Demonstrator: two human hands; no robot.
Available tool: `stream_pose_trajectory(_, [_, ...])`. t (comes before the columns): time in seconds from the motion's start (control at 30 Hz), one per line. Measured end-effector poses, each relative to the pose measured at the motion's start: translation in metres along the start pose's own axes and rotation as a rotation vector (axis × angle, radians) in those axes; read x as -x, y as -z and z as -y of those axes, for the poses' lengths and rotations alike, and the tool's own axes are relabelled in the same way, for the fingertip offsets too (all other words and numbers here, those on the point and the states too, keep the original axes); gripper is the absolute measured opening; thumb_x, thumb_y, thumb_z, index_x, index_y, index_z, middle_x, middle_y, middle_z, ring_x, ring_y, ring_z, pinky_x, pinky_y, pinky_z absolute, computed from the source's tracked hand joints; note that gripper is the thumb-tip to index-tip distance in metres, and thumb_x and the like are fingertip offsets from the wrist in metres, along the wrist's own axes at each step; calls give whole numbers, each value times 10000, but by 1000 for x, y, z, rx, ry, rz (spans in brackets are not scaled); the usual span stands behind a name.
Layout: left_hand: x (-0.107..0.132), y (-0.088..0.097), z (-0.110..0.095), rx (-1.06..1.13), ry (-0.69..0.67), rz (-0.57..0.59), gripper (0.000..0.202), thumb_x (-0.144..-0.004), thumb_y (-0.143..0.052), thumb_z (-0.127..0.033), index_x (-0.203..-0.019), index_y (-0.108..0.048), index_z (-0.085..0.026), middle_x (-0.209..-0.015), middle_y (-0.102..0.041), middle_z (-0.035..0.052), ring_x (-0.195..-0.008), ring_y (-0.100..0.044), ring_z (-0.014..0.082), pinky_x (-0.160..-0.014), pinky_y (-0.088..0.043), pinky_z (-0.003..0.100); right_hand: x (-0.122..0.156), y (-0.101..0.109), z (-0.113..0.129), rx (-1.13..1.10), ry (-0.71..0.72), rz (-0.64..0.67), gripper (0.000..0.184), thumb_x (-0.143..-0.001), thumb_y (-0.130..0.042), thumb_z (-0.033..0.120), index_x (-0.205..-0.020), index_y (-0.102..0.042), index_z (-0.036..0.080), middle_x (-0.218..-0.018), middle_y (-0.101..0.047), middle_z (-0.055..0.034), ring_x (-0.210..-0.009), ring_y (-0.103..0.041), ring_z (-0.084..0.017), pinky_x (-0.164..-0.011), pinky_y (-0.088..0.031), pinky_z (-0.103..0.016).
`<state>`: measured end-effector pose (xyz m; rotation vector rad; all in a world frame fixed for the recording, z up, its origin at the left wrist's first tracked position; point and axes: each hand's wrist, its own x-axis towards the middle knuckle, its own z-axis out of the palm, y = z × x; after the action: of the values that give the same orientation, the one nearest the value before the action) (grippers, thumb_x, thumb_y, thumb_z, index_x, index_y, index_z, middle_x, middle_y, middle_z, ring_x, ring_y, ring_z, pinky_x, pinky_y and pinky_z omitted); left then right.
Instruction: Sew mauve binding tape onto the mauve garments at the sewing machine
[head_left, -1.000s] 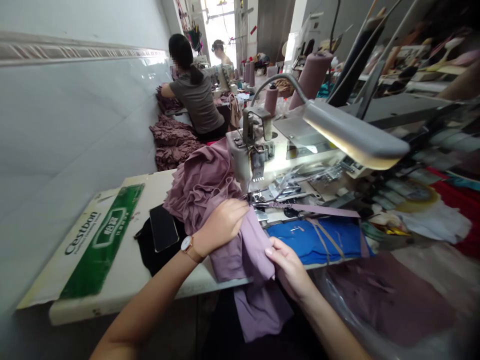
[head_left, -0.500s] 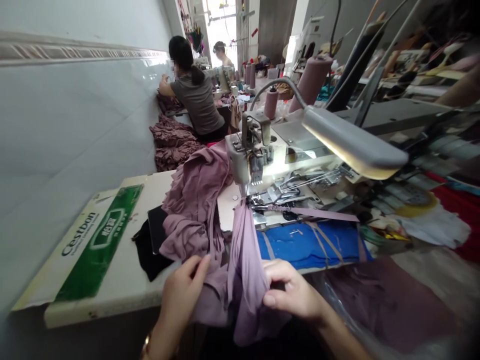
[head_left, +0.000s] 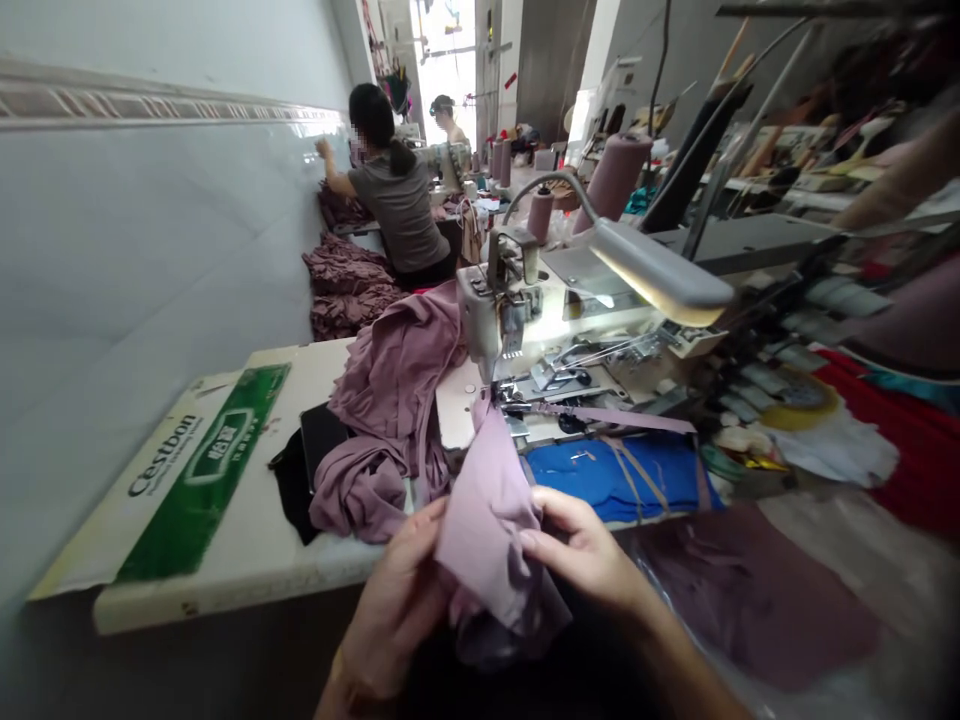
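Note:
A mauve fabric piece (head_left: 487, 510) runs from the needle area of the sewing machine (head_left: 484, 320) down toward my lap. My left hand (head_left: 397, 590) is closed on its left edge, with the fingertips partly behind the cloth. On the right edge, my right hand (head_left: 581, 545) pinches the same fabric between thumb and fingers. More mauve cloth (head_left: 397, 380) lies heaped left of the needle, its lower part bunched near the table's front edge. A narrow mauve strip (head_left: 622, 415) stretches from the machine's presser area to the right.
A lamp (head_left: 660, 270) arches over the machine. Blue cloth (head_left: 592, 480) covers the table front. A black phone-like slab (head_left: 322, 435) and a green-and-white Cestbon sheet (head_left: 210, 460) lie left. Thread cones (head_left: 615, 180) stand behind. Plastic-wrapped mauve fabric (head_left: 757, 590) lies right. A co-worker (head_left: 401, 190) sits ahead.
My left hand has moved right and taken hold of the fabric's left side. The hanging fabric is now spread and lifted between both hands. The bunched cloth on the left has shifted.

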<state>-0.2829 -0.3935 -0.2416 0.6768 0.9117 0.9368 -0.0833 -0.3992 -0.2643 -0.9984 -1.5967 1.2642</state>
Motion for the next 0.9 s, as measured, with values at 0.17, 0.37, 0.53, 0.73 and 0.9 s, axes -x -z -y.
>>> stream_pose_trajectory(0.17, [16,4,6,-123,62,-13,490,-852,-584,-593,-722,-675,-130,-552,-617,38,-484,-559,125,-446,-411,198,22,-3,-10,-205,-118,-83,497,-885,-654,393,-1333,-539,212,-1258,-635,-113,-1149,-610,-251,-992,-485,-365])
stream_pose_trajectory(0.37, [21,-3,40,266,242,193,629,-937,-395,-619,-1193,-667,-113,-982,-741,135,-1005,-679,276,-925,-507,377,28,-2,-6,-82,-59,-61,443,-867,-668,376,-1268,-603,201,-1220,-647,-111,-1142,-601,-272,-986,-478,-375])
stream_pose_trajectory(0.53, [-5,-20,22,356,40,133,499,-935,-502,-492,-1263,-619,-136,-1159,-696,130,-1180,-601,285,-1086,-397,426,25,-1,-2,10,15,-47,225,-905,-595,347,-1043,-662,181,-937,-655,-48,-884,-606,-193,-810,-488,-264])
stream_pose_trajectory(0.73, [-10,-8,-17,-130,-401,-232,359,-871,-621,-475,-1039,-689,-164,-1013,-710,75,-1058,-635,245,-959,-491,350,57,-18,-48,40,-246,273,259,-844,-622,379,-887,-701,136,-858,-663,-34,-842,-586,-228,-758,-467,-296])
stream_pose_trajectory(0.9, [-4,9,16,-962,-744,-275,207,-858,-635,-357,-853,-719,-168,-849,-703,74,-927,-655,237,-943,-484,349,117,-11,-78,-230,-468,145,317,-781,-702,463,-886,-632,173,-728,-549,15,-707,-503,-147,-658,-409,-224])
